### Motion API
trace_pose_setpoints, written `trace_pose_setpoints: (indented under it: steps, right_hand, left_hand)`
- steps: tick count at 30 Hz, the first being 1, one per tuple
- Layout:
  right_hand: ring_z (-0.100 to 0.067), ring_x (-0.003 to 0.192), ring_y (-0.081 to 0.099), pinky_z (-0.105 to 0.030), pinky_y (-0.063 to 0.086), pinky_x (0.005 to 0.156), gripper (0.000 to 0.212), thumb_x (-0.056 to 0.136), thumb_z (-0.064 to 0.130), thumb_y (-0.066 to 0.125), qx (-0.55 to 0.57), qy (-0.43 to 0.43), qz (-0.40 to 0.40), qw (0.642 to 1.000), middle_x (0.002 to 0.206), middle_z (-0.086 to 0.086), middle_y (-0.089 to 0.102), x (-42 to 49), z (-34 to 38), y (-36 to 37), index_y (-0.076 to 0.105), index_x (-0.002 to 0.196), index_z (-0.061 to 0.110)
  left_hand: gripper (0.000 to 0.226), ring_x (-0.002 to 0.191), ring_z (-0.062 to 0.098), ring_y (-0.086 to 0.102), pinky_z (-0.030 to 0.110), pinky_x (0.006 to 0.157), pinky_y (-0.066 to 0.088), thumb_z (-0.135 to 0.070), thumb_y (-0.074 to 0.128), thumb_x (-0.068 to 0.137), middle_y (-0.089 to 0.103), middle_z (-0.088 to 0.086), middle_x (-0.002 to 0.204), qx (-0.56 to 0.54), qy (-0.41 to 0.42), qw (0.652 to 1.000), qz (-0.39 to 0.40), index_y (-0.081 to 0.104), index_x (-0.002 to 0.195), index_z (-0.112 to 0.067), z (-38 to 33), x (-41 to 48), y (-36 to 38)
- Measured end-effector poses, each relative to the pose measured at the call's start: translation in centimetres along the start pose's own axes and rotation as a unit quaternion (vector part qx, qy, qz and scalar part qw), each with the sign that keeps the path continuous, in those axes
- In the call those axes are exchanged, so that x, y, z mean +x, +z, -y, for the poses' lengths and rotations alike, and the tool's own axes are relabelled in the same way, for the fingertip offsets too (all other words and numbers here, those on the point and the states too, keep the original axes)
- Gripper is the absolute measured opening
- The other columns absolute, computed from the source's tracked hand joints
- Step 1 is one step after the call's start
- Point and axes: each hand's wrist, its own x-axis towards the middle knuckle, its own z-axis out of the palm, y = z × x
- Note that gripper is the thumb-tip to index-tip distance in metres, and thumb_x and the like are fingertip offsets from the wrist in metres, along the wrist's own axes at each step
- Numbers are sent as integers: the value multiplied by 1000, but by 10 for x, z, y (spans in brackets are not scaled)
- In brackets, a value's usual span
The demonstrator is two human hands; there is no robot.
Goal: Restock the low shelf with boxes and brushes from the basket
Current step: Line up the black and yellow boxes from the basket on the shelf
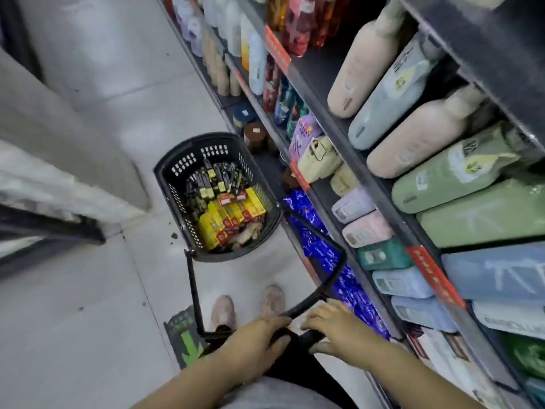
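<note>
task barely begun: black basket [174,196] sits on the floor just beside the low shelf [267,169], loaded with yellow boxes [230,216] and dark brush packs [212,178], left hand [256,340] and right hand [333,329] both gripping its pull handle [334,276], nothing shelved yet as far as visible.

1 basket [172,190], ahead of both grips. 1 long handle [337,273], 2 grips holding it: left grip [253,340], right grip [336,332]. Yellow boxes [233,215] in the basket: roughly 6, edges blurred, no exact count. Brushes [212,178]: dark pile, can't count. 2 shoes [223,312] just ahead of the grips. 1 arrow sticker [188,343] left of the left grip. Red tags [277,50]: at least 3.
</note>
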Motion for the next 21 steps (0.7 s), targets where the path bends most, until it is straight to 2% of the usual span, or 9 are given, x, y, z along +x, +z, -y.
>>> trace_pose_setpoints:
  steps: [3,6,10,13,15,17,21]
  right_hand:
    - [-16,119,44,-26,11,111,40,87,54,50,-46,-18,14,999,115,3,58,8,-3,-6,55,116,27]
    - [-19,108,50,-27,24,102,38,86,54,50,-73,-44,-11,996,105,1,61,15,-1,-18,57,110,25]
    - [-19,111,51,-29,29,90,40,85,55,50,-84,-80,-31,993,112,4,62,26,1,-38,56,116,29]
    - [-18,113,50,-30,30,88,39,87,55,49,-87,-86,-26,992,115,5,60,34,2,-52,52,120,34]
    - [-18,113,50,-30,31,88,40,87,54,48,-100,-90,-30,990,116,5,60,41,3,-63,52,121,34]
    - [-18,112,49,-31,32,88,42,89,54,46,-122,-93,-35,987,115,4,60,50,3,-76,52,123,30]
    - [-20,111,50,-34,34,87,46,90,55,42,-152,-108,-44,981,113,2,59,77,5,-109,51,125,26]
  left_hand:
    - [37,114,14,51,16,89,33,-30,43,97,57,1,131,18,-14,1000,-2,51,131,-17,3,11,8]
    - [32,109,18,55,27,90,39,-32,42,97,62,3,119,6,-13,1000,-9,55,120,-15,4,18,16]
    - [29,108,20,55,20,83,35,-34,39,99,60,4,120,32,-26,998,-54,51,118,-16,7,22,18]
    - [33,114,18,52,24,90,35,-35,36,100,58,3,127,54,-44,992,-105,47,126,-19,4,24,13]
    - [29,108,19,56,22,77,35,-34,35,100,62,2,120,56,-54,989,-123,47,122,-20,3,26,4]
    - [29,104,22,58,26,75,37,-34,33,101,63,4,116,84,-68,985,-132,47,121,-18,3,31,-8]
    - [30,101,27,58,37,80,41,-35,32,101,63,8,111,108,-92,977,-162,49,112,-13,5,41,-40]
